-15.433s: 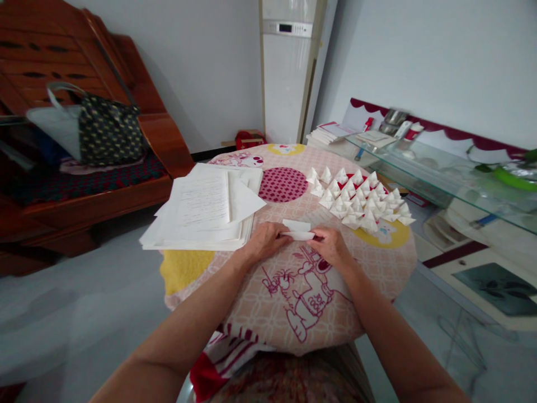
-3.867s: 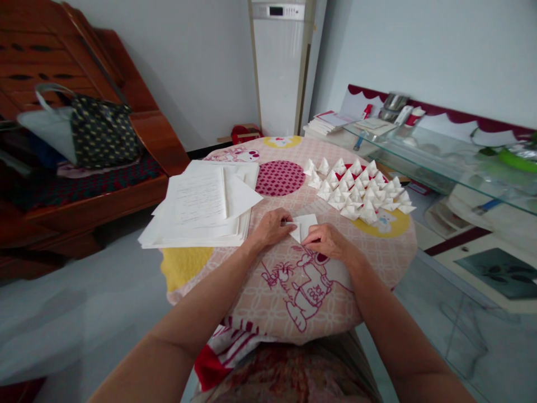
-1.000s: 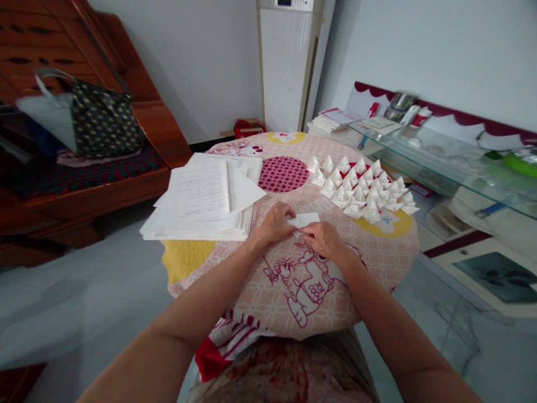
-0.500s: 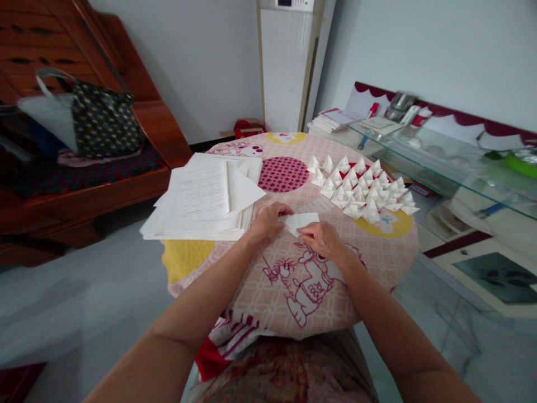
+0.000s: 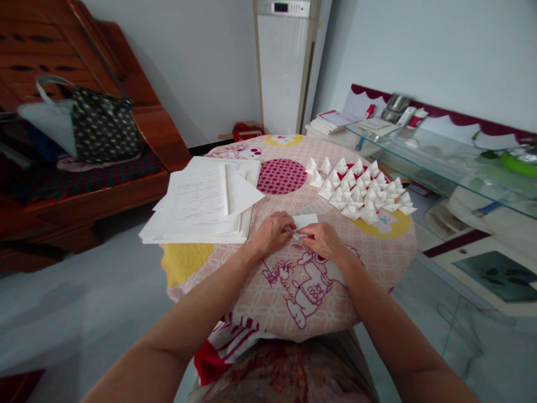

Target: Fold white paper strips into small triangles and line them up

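Note:
A small sheet of folded white paper point(image 5: 307, 220) lies on the pink patterned tablecloth between my hands. My left hand point(image 5: 274, 230) is closed on its left side, fingertips at the lower left edge. On the right, my right hand point(image 5: 324, 239) pinches the near edge, its fingers almost meeting those of the left. Part of the paper is hidden under the fingers. Beyond my right hand stand rows of several folded white paper boats point(image 5: 356, 193). To the left of my hands lies a stack of white paper sheets point(image 5: 197, 196), some with writing.
The round table's tablecloth point(image 5: 260, 296) has printed cartoon figures. At right is a glass-topped stand point(image 5: 444, 162) with various items. A wooden bench point(image 5: 155, 131) holding a dark patterned bag point(image 5: 104, 126) stands at left. A tall white air conditioner point(image 5: 283, 67) stands behind.
My left hand has moved nearer to me along the paper, its fingertips now close to my right hand's. The paper's near edge is now gathered between both hands.

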`<move>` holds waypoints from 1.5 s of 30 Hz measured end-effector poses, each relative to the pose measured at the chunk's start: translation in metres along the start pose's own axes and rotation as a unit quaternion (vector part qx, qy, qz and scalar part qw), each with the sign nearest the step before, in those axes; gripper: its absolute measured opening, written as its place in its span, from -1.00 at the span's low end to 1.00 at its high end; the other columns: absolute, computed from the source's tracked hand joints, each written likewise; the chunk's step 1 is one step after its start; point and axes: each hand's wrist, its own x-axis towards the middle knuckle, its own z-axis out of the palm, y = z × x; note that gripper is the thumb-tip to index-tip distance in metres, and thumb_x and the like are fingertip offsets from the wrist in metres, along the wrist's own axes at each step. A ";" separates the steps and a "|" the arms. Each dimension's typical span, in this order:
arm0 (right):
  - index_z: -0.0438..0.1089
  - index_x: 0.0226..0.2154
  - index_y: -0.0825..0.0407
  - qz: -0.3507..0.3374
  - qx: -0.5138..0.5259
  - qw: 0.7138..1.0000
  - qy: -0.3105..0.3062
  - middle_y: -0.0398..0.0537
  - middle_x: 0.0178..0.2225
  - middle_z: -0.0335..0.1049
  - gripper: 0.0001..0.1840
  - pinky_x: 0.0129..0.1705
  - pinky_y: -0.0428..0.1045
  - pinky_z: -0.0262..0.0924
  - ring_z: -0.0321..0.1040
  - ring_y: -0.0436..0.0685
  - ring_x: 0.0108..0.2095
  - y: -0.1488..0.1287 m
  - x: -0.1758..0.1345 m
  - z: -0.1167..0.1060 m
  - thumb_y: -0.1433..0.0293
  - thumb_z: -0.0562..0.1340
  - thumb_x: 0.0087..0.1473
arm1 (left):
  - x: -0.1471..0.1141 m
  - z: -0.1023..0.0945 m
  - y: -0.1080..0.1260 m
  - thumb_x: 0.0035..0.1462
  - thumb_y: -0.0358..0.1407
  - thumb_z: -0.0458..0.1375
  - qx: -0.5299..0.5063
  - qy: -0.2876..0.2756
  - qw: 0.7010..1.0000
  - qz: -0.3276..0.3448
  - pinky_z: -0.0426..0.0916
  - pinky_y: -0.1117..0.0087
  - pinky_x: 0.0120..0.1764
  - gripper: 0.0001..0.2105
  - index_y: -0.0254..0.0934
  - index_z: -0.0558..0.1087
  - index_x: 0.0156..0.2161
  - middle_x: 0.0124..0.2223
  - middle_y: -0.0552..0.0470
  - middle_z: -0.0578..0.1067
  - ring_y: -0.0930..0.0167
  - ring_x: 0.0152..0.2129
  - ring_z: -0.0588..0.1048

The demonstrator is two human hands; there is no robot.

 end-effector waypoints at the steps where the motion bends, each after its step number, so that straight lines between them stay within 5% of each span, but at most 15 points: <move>1: 0.63 -0.30 0.05 0.004 0.014 1.000 0.008 -0.02 -0.41 0.53 -0.84 -0.30 -0.02 0.17 0.41 0.12 -0.38 0.002 -0.001 -0.001 0.46 0.29 0.12 | 0.000 0.002 -0.001 0.08 -0.49 0.20 0.008 -0.011 1.000 0.006 0.43 0.28 0.01 -0.84 -0.28 0.60 -0.26 -0.15 -0.07 0.61 0.31 -0.15 0.55; 8: 0.56 -0.26 0.06 -0.104 -0.040 0.993 0.042 0.08 -0.18 0.47 -0.90 -0.06 0.08 0.30 0.39 0.21 -0.14 0.023 -0.009 -0.004 0.48 0.33 0.12 | -0.003 0.007 -0.008 0.17 -0.49 0.19 0.013 -0.033 0.995 0.088 0.44 0.29 -0.01 -0.82 -0.26 0.63 -0.21 -0.13 -0.07 0.62 0.33 -0.14 0.56; 14: 0.51 -0.25 0.10 -0.170 -0.237 0.957 0.006 0.12 -0.23 0.43 -0.80 -0.14 0.07 0.25 0.32 0.21 -0.18 0.016 -0.020 0.000 0.52 0.14 0.28 | -0.004 0.010 -0.013 0.18 -0.48 0.20 0.026 -0.019 0.990 0.136 0.47 0.32 -0.07 -0.82 -0.27 0.64 -0.20 -0.14 -0.08 0.63 0.33 -0.17 0.57; 20: 0.49 -0.21 0.12 -0.218 -0.293 0.931 -0.003 0.13 -0.21 0.45 -0.75 -0.15 0.06 0.22 0.31 0.21 -0.19 0.016 -0.022 -0.002 0.57 0.09 0.28 | -0.004 0.009 -0.013 0.20 -0.45 0.19 0.040 -0.021 0.990 0.136 0.47 0.33 -0.06 -0.81 -0.27 0.65 -0.17 -0.12 -0.09 0.64 0.33 -0.16 0.58; 24: 0.51 -0.27 0.12 -0.182 -0.241 0.953 0.018 0.13 -0.23 0.47 -0.76 -0.16 0.06 0.25 0.36 0.22 -0.19 0.030 -0.019 -0.005 0.59 0.12 0.22 | -0.005 0.001 -0.008 0.23 -0.42 0.17 0.048 -0.062 0.987 0.144 0.46 0.34 -0.05 -0.78 -0.23 0.65 -0.12 -0.07 -0.07 0.63 0.33 -0.13 0.58; 33: 0.54 -0.42 0.05 -0.104 0.070 0.991 0.034 -0.08 -0.37 0.51 -0.88 -0.25 -0.02 0.22 0.40 0.08 -0.35 0.050 0.009 -0.028 0.52 0.28 0.06 | -0.009 -0.008 0.001 0.27 -0.39 0.14 0.090 -0.132 0.973 0.165 0.45 0.31 -0.03 -0.71 -0.08 0.62 -0.01 0.02 -0.02 0.60 0.31 -0.08 0.57; 40: 0.59 -0.46 0.03 -0.075 0.103 0.992 0.002 -0.14 -0.44 0.50 -0.85 -0.35 -0.06 0.13 0.34 0.01 -0.44 0.034 0.034 -0.028 0.50 0.30 0.07 | -0.010 -0.009 0.002 0.28 -0.38 0.13 0.090 -0.146 0.971 0.164 0.44 0.31 0.00 -0.72 -0.08 0.62 -0.01 0.05 -0.01 0.60 0.32 -0.07 0.58; 45: 0.59 -0.49 0.04 -0.091 0.088 0.991 0.050 -0.08 -0.42 0.50 -0.83 -0.27 -0.04 0.16 0.37 0.06 -0.37 0.032 0.037 -0.012 0.55 0.32 0.06 | -0.010 -0.013 -0.001 0.26 -0.39 0.16 0.054 -0.152 0.974 0.160 0.43 0.30 0.06 -0.72 -0.10 0.63 -0.02 0.07 -0.01 0.60 0.32 -0.02 0.57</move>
